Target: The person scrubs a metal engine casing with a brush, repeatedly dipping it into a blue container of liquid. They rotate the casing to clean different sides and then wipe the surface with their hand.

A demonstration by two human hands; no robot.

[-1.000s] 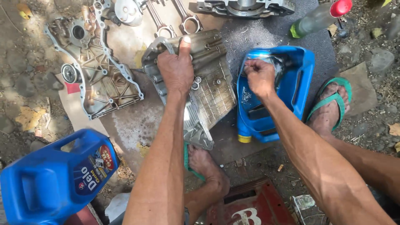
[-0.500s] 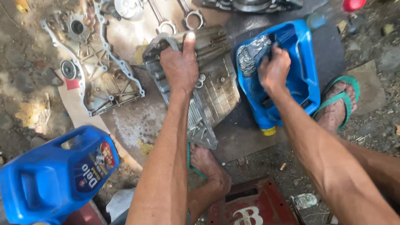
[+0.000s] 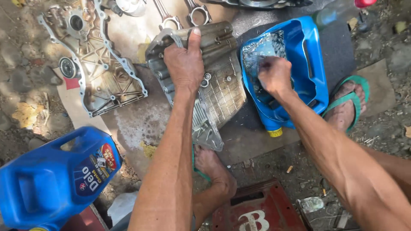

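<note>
Left hand [image 3: 185, 64] lies flat on the grey metal oil pan [image 3: 214, 90], fingers pressed together over its far rim, thumb out. The pan rests tilted on cardboard [image 3: 137, 124]. Just right of the pan: a cut-open blue jug [image 3: 306, 60] on its side. Right hand [image 3: 274, 75] is inside the jug, fingers curled; cannot tell what they pinch. Left of the pan: aluminium engine cover [image 3: 98, 72]. Nearer than the pan, lower left: a whole blue jug [image 3: 51, 179].
</note>
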